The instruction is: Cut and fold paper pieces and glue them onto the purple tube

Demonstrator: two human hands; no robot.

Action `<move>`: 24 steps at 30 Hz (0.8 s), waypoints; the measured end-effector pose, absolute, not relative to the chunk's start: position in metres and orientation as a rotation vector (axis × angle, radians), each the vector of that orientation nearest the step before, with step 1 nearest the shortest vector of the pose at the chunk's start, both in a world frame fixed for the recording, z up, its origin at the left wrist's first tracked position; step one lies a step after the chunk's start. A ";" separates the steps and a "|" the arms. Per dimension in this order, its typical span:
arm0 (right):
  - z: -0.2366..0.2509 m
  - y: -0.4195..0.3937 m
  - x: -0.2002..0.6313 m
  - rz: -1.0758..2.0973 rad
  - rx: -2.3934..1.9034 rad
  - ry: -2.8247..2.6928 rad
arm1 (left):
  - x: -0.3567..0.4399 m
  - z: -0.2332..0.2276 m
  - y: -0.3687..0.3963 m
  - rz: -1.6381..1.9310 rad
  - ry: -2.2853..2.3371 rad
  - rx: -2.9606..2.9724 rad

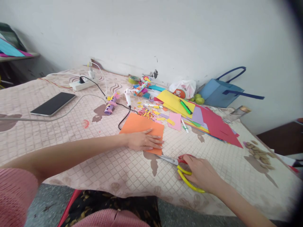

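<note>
— Head view: where is the orange paper sheet (141,125)?
— Flat on the table (71,138), pinned under the left hand (144,141) — fingers spread, released.
— And the right hand (202,171)?
— Curled over the yellow-handled scissors (183,170) — blades touching the sheet's corner.

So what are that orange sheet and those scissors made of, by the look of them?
The orange sheet looks like matte craft paper or thin card: flat, dull, crisp-edged under the left hand. The scissors at the right hand show shiny, probably steel blades and glossy yellow handles, likely plastic.
</note>
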State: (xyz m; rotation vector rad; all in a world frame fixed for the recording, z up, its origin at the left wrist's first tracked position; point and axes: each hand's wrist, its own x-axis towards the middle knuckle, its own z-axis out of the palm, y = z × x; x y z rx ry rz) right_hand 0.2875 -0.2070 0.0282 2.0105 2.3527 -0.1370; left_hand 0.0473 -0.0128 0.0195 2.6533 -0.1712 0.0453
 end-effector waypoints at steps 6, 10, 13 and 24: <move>0.028 -0.208 0.287 -0.108 2.020 2.374 | 0.048 0.019 -0.013 0.034 -0.141 2.636; 0.030 -0.206 0.280 -0.087 2.047 2.374 | 0.048 0.018 -0.012 0.054 -0.162 2.642; 0.031 -0.204 0.276 -0.086 2.034 2.362 | 0.048 0.016 -0.011 0.070 -0.197 2.657; 0.026 -0.207 0.277 -0.068 1.988 2.296 | 0.047 0.015 -0.010 0.061 -0.215 2.699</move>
